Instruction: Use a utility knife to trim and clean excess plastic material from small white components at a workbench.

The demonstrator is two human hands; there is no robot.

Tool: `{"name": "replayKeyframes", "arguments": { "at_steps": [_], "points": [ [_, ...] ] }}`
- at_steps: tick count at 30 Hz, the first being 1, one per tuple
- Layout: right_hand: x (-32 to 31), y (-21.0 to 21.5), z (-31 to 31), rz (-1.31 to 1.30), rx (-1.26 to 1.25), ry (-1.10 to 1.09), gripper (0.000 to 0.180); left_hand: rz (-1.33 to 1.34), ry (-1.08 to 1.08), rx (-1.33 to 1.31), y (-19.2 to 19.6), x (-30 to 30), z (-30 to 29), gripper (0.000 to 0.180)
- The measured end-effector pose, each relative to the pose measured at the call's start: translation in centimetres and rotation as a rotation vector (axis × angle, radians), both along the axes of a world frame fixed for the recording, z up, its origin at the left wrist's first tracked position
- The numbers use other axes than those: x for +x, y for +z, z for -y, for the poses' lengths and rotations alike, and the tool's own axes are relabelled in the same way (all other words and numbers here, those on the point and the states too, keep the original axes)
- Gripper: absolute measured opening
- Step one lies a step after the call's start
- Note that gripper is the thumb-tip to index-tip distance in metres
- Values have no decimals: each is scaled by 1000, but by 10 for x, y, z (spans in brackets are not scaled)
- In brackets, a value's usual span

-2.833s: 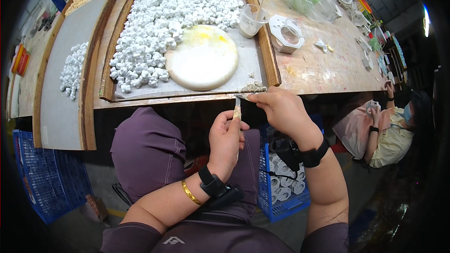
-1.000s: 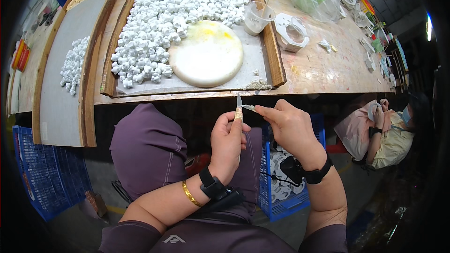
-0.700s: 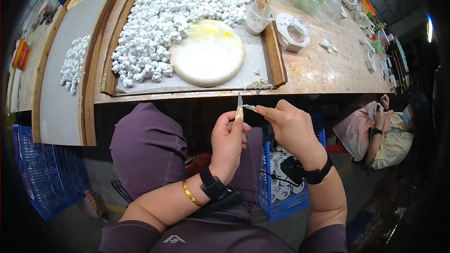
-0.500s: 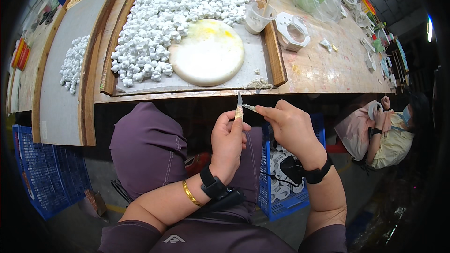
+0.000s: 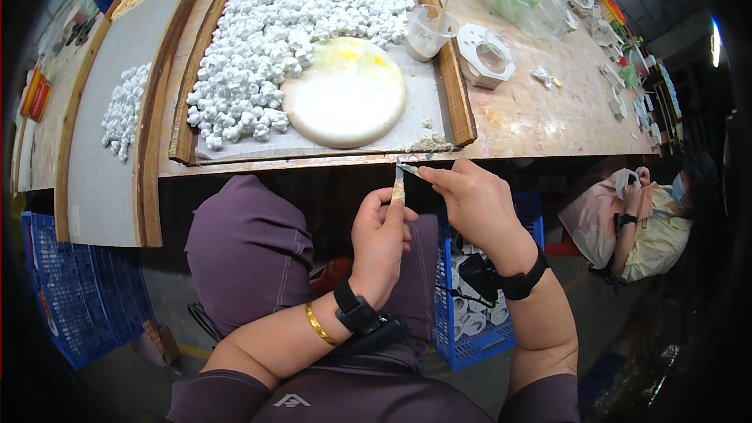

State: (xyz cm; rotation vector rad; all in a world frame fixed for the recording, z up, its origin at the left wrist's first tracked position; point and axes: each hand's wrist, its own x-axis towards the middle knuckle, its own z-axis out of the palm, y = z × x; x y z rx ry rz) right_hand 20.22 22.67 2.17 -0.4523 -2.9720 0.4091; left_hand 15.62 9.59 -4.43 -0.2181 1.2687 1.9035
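Observation:
My left hand [image 5: 376, 243] is closed round the pale wrapped handle of a small knife [image 5: 399, 188], its blade pointing up toward the table edge. My right hand [image 5: 487, 207] pinches a second thin metal blade [image 5: 408, 168], probably also a small knife, and most of its handle is hidden in the fingers. This blade lies across the left knife near its tip and appears to touch it. Both hands are over my lap, just short of the table. Beyond them, a round white slab [image 5: 345, 98] with yellow stains rests on a wood-edged board.
Many small white knobbly pieces [image 5: 258, 39] cover the board. A clear cup [image 5: 429, 35] with a stick and a white octagonal part [image 5: 486, 56] stand to the right. Blue crates [image 5: 86, 290] sit below on the left and between my knees and right arm. Another person [image 5: 634, 219] sits far right.
My right hand has moved slightly up and left, bringing its blade from the lower part of the left knife's blade up to near the tip. My left hand has barely moved.

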Motion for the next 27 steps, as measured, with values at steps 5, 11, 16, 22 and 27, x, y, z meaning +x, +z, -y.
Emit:
{"name": "replayKeyframes", "arguments": {
  "at_steps": [5,11,16,22,27],
  "points": [
    [0,-10,1,-79,-3,-24,24,-8,-9,5,3,-1,5,14],
    [3,-21,5,-185,70,-37,25,25,-23,-24,4,5,17,17],
    [6,-29,6,-264,94,-44,25,-12,-20,-10,14,2,23,24],
    [11,-40,9,-324,-88,-67,32,22,-61,80,14,-1,25,25],
    [14,-51,19,-265,-605,-264,28,-13,-58,63,7,0,16,22]
  ]
}}
